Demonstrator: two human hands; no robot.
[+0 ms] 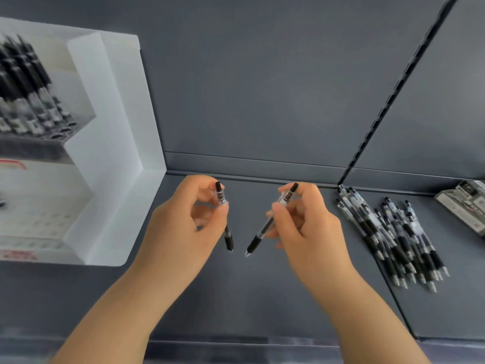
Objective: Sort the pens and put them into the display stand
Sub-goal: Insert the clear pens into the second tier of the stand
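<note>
My left hand (183, 222) pinches a clear pen with a black grip (227, 237) near its top, tip pointing down. My right hand (307, 227) holds a second, similar pen (258, 239) that slants down to the left. Both hands hover over the dark grey shelf (262, 298), close together. A pile of several like pens (393, 237) lies on the shelf to the right. The white stepped display stand (110, 158) sits at the left, with several black pens (26, 101) upright in its upper tier.
A grey pen box (467, 203) lies at the far right edge. A slotted black upright (393, 93) runs up the grey back panel. The shelf's front lip (236, 342) runs below my forearms.
</note>
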